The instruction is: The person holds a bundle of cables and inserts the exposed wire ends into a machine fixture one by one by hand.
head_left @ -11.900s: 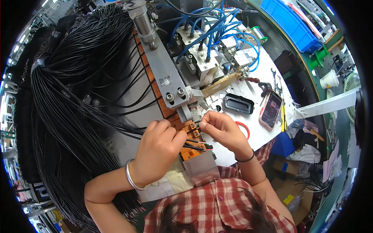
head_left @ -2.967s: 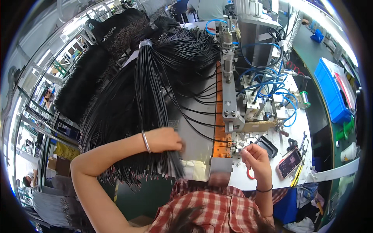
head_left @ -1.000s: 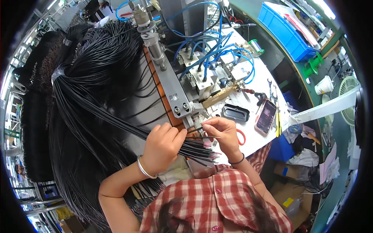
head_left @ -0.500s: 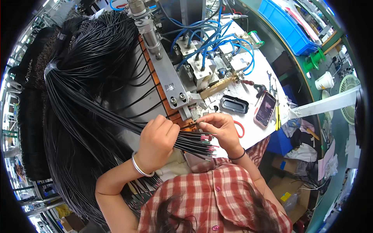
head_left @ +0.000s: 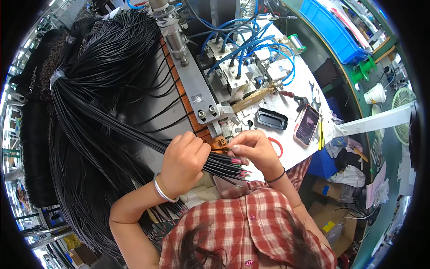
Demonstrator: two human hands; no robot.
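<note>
Evidently, seen from beside the bench, one cable [head_left: 218, 149] is being seated at the orange fixture [head_left: 219, 142]. Left hand [head_left: 185, 157]: clenched around the black bundle [head_left: 223, 165]. Right hand [head_left: 254, 153]: pinching that cable's end. Next move calls for careful alignment.

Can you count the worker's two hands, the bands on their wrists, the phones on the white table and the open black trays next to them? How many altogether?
Hands: 2 (left hand, right hand)
Wrist bands: 2 (silver bangle, black band)
Phone: 1
Open black tray: 1
Total: 6
</note>
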